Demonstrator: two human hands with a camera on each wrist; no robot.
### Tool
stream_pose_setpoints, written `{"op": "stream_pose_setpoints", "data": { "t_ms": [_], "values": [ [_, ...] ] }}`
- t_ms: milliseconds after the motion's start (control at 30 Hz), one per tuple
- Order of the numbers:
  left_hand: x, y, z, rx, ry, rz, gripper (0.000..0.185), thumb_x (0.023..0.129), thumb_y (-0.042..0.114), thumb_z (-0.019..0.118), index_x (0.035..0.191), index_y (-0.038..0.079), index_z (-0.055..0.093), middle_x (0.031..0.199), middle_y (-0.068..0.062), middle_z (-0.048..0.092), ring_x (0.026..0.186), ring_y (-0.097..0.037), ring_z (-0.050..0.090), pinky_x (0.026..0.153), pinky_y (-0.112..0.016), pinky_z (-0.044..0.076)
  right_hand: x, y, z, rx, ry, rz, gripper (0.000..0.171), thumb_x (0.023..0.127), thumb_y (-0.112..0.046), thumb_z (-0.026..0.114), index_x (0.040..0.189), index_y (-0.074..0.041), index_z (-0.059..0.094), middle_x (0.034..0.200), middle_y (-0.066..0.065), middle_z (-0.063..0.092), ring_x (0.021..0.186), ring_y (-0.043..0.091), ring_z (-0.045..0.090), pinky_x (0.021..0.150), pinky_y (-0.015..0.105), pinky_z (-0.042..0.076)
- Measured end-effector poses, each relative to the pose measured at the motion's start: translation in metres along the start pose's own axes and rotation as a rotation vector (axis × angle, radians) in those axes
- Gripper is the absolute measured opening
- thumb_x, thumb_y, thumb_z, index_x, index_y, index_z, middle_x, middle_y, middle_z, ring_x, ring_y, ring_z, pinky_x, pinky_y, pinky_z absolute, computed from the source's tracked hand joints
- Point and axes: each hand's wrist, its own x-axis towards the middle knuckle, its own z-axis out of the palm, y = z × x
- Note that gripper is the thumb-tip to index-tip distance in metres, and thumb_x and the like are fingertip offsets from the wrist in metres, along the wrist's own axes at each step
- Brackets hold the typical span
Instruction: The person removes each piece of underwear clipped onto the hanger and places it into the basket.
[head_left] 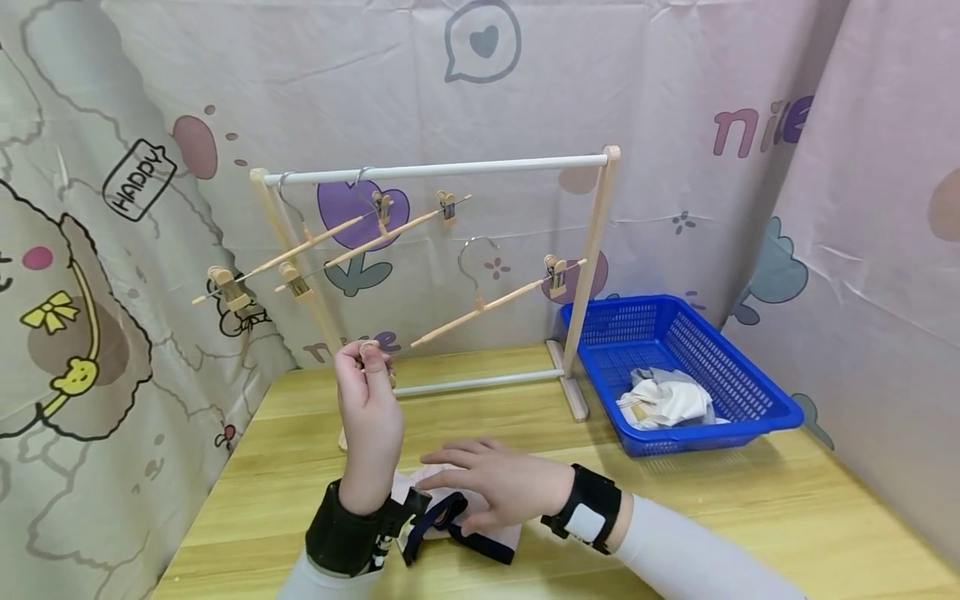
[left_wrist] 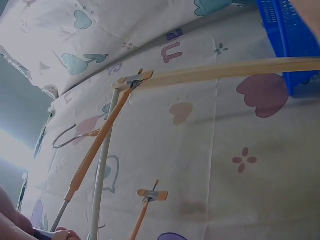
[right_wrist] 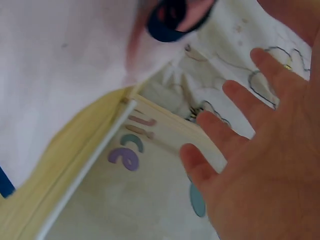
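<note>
My left hand (head_left: 369,400) is raised and pinches the near end of a wooden clip hanger (head_left: 480,312), where the second clip is mostly hidden by the fingers. The hanger's hook (head_left: 467,258) points up and its visible clip (head_left: 555,275) is at the far right end. In the left wrist view, the hanger's rod (left_wrist: 95,150) runs up from the fingers (left_wrist: 65,234). My right hand (head_left: 510,487), fingers spread, is over a pale garment (head_left: 491,537) with dark navy trim, lying on the table. The garment (right_wrist: 60,75) fills the upper left of the right wrist view.
A wooden rack with a white top bar (head_left: 480,169) stands at the back, two clip hangers (head_left: 315,243) hanging on its left part. A blue basket (head_left: 720,358) at right holds white and grey cloth (head_left: 667,400). Patterned curtains (head_left: 525,100) enclose the table (head_left: 255,500).
</note>
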Motion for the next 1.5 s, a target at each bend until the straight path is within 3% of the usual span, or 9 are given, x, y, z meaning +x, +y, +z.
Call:
{"op": "stream_pose_setpoints", "data": {
  "t_ms": [267, 533, 700, 1033, 1200, 1367, 1500],
  "values": [
    [0.007, -0.001, 0.001, 0.011, 0.007, 0.023, 0.021, 0.113, 0.021, 0.033, 0.114, 0.002, 0.042, 0.094, -0.004, 0.044, 0.084, -0.017, 0.043, 0.080, -0.024, 0.034, 0.011, 0.015, 0.011, -0.002, -0.205, 0.007, 0.096, 0.085, -0.034, 0.085, 0.163, -0.030, 0.029, 0.173, -0.006, 0.016, 0.158, 0.030, 0.022, 0.120, 0.059, 0.032],
    [0.014, 0.003, 0.001, -0.027, 0.001, -0.012, 0.019, 0.113, 0.020, 0.033, 0.115, 0.004, 0.042, 0.096, -0.003, 0.043, 0.084, -0.015, 0.042, 0.079, -0.024, 0.033, 0.023, 0.025, 0.023, -0.001, -0.290, 0.028, 0.109, 0.077, -0.033, 0.092, 0.163, -0.039, 0.025, 0.174, -0.009, 0.008, 0.160, 0.028, 0.016, 0.119, 0.059, 0.033],
    [0.017, 0.003, 0.001, -0.048, 0.013, -0.023, 0.019, 0.113, 0.019, 0.032, 0.115, 0.004, 0.043, 0.097, -0.003, 0.044, 0.086, -0.014, 0.043, 0.082, -0.024, 0.034, 0.032, 0.025, 0.025, 0.024, -0.291, -0.001, 0.108, 0.076, -0.033, 0.093, 0.162, -0.037, 0.028, 0.174, -0.011, 0.010, 0.160, 0.027, 0.016, 0.120, 0.057, 0.033],
    [0.020, 0.004, 0.000, -0.030, 0.041, -0.072, 0.018, 0.113, 0.019, 0.033, 0.116, 0.005, 0.044, 0.097, -0.001, 0.046, 0.087, -0.012, 0.047, 0.082, -0.024, 0.035, 0.043, 0.028, 0.031, 0.041, -0.310, -0.062, 0.086, 0.083, -0.039, 0.087, 0.156, -0.034, 0.041, 0.158, -0.008, 0.043, 0.149, 0.012, 0.037, 0.118, 0.038, 0.035],
    [0.021, 0.003, 0.000, -0.047, 0.040, -0.073, 0.019, 0.113, 0.019, 0.033, 0.116, 0.004, 0.044, 0.098, -0.002, 0.046, 0.088, -0.011, 0.047, 0.082, -0.023, 0.036, 0.045, 0.031, 0.033, 0.076, -0.277, -0.082, 0.076, 0.087, -0.034, 0.084, 0.154, -0.032, 0.046, 0.152, -0.006, 0.048, 0.140, 0.011, 0.045, 0.115, 0.029, 0.037],
    [0.021, 0.003, -0.001, -0.054, 0.039, -0.070, 0.020, 0.113, 0.019, 0.033, 0.118, 0.003, 0.044, 0.099, -0.002, 0.045, 0.087, -0.011, 0.047, 0.082, -0.023, 0.037, 0.046, 0.032, 0.035, 0.084, -0.216, -0.133, 0.066, 0.089, -0.024, 0.083, 0.148, -0.030, 0.053, 0.135, -0.006, 0.057, 0.121, 0.006, 0.052, 0.104, 0.015, 0.038],
    [0.021, 0.004, -0.002, -0.052, 0.043, -0.079, 0.020, 0.113, 0.017, 0.032, 0.117, 0.002, 0.044, 0.099, -0.002, 0.045, 0.088, -0.013, 0.046, 0.082, -0.024, 0.036, 0.046, 0.032, 0.040, 0.087, -0.164, -0.127, 0.057, 0.090, -0.018, 0.082, 0.141, -0.030, 0.060, 0.125, -0.008, 0.061, 0.111, 0.003, 0.053, 0.099, 0.012, 0.038]
  ]
}}
